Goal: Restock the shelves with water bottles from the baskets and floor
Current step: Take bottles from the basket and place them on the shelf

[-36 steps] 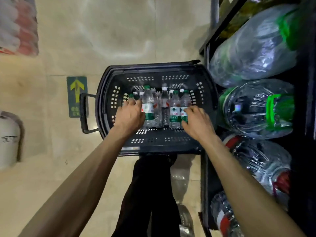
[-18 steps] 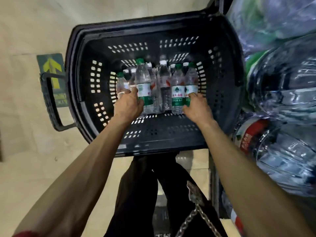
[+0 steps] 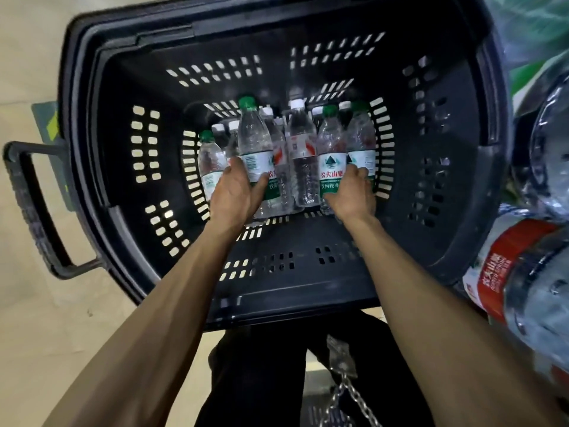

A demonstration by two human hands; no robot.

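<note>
A black plastic basket [image 3: 132, 229] stands on the floor and holds several small water bottles upright. My left hand [image 3: 235, 192] grips a green-capped bottle [image 3: 254, 140] with a green and white label, thumb on its front. My right hand [image 3: 354, 195] grips another green-capped bottle [image 3: 331, 155] of the same kind, fingers curled round its lower part. Between the two stands a white-capped bottle [image 3: 300, 143] with a red and white label. More bottles stand behind and at the left [image 3: 209, 161].
Large water jugs lie on the shelves at the right, one with a red label [image 3: 498, 272]. The basket's handle [image 3: 27, 208] sticks out to the left over the pale tiled floor. My dark trousers and a metal chain [image 3: 345, 392] are below the basket.
The view has dropped closer to the basket. My hands have slid lower on the bottles and closed round them.
</note>
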